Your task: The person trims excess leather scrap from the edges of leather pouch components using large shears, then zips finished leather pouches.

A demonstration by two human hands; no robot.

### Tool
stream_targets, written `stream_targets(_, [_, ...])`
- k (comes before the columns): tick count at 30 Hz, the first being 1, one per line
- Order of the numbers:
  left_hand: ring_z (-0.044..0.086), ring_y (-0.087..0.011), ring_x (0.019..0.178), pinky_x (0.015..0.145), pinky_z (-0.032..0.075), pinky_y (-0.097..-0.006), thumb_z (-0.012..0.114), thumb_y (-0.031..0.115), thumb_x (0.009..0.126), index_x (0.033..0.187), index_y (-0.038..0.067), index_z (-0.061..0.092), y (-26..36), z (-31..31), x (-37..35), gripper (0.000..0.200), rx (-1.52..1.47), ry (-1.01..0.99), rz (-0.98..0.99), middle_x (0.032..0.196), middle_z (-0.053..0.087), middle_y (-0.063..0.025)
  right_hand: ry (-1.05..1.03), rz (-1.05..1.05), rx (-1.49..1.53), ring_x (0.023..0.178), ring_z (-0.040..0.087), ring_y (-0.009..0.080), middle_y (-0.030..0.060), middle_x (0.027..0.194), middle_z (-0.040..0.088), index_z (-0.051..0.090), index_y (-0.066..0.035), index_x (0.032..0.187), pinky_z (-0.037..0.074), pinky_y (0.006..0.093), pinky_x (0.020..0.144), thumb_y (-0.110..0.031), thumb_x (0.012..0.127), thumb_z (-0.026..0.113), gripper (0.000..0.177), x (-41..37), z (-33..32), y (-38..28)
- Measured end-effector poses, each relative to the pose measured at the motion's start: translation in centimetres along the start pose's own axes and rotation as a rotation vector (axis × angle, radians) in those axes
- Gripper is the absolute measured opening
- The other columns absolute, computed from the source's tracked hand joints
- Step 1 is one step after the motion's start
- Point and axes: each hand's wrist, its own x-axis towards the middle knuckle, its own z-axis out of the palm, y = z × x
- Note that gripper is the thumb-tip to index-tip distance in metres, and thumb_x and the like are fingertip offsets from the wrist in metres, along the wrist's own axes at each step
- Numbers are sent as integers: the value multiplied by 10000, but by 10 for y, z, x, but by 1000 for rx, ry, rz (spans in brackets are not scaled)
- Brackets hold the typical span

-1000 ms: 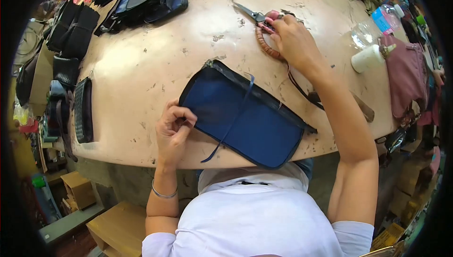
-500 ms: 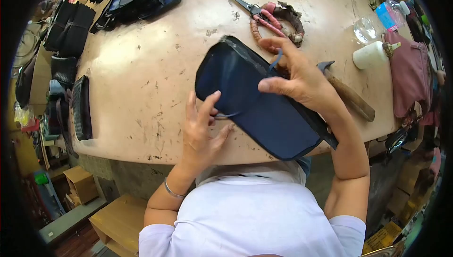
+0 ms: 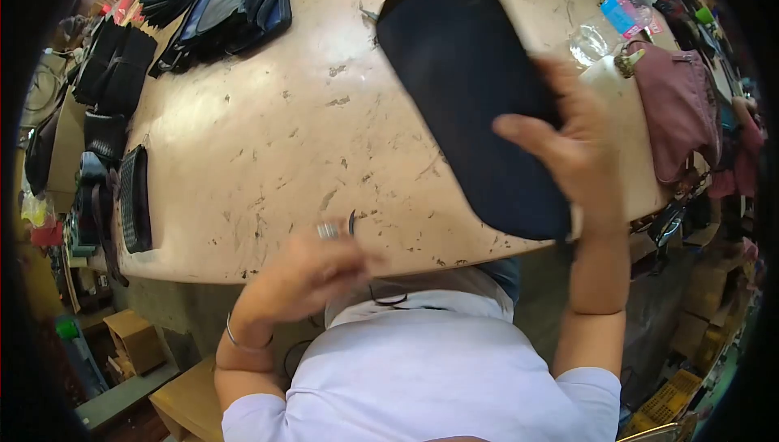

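A dark navy, flat oblong piece with rounded corners is lifted over the right middle of the table. My right hand grips its right edge, thumb across the face and the other fingers behind it. Near the table's front edge, my left hand is blurred, with its fingers curled and a ring showing. A thin dark cord or strip hangs below the left hand against the shirt. Whether that hand holds the cord is too smeared to tell.
Stacks of black pieces and dark folded bags lie at the back left. A black woven pouch is at the left edge. A plastic bottle, a white glue bottle and a pink bag stand at the right.
The navy piece has moved up and right with my right hand, now gripping it and covering the scissors and hammer. My left hand has moved away from it, down and left, and curled.
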Motion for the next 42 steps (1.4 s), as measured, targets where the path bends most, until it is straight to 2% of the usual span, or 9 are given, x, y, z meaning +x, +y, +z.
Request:
stream_targets(3, [473,-131,749,664,437,-242,621,120,764,1066,46,511,10,0,44,330,-500,401,28,857,511,-51,-41,97,160,721,521,85,47,822,578,516,20,1004,433,219,643,-242,779,614,359,5,44,20])
stream_targets(8, [472,-138,772,661,467,-260,712,203,683,1020,-2,410,-5,9,95,496,-310,610,136,885,466,-73,10,326,647,699,497,62,19,791,553,523,11,1004,425,200,622,-216,845,533,278,9,73,28])
stream_targets(18, [524,-157,802,626,463,-230,558,-11,702,1103,-8,382,1,10,96,438,-359,584,168,975,477,-98,-58,288,622,855,527,112,67,940,557,472,33,1061,432,236,781,-54,767,548,316,3,57,44])
stream_targets(25, [554,-180,774,537,433,-240,533,-25,691,1067,-12,441,5,25,104,388,-244,587,206,938,522,-119,-76,291,81,812,527,99,70,908,578,496,34,1055,430,232,736,-73,752,522,322,0,42,43])
stream_targets(28, [553,-196,798,600,443,-258,503,-49,694,1054,7,473,8,25,103,366,-146,589,223,957,520,-111,-15,211,100,805,526,101,67,903,577,505,30,1042,429,232,735,-54,764,491,291,-1,48,47])
stream_targets(31, [548,-239,823,673,443,-295,515,-51,706,1011,23,497,17,15,103,314,29,726,396,969,514,-110,226,37,-31,729,580,252,172,773,594,516,3,1029,450,297,674,-21,698,505,331,-2,57,29])
stream_targets(35, [543,-305,814,688,445,-327,579,26,731,915,41,507,22,11,114,198,231,882,514,948,527,-116,391,-164,220,717,575,217,129,769,581,519,3,958,448,270,641,12,712,510,246,7,82,37])
stream_targets(38, [563,-292,744,636,455,-314,557,19,750,888,48,504,14,13,113,151,263,827,495,868,555,-108,317,110,592,715,548,161,88,816,576,505,10,964,445,264,648,-3,763,500,201,7,89,47])
stream_targets(42, [559,-264,640,544,438,-314,530,20,777,875,58,496,6,18,117,111,292,894,405,785,562,-99,224,292,502,771,520,142,72,874,554,488,13,995,432,271,700,2,793,479,202,7,85,48])
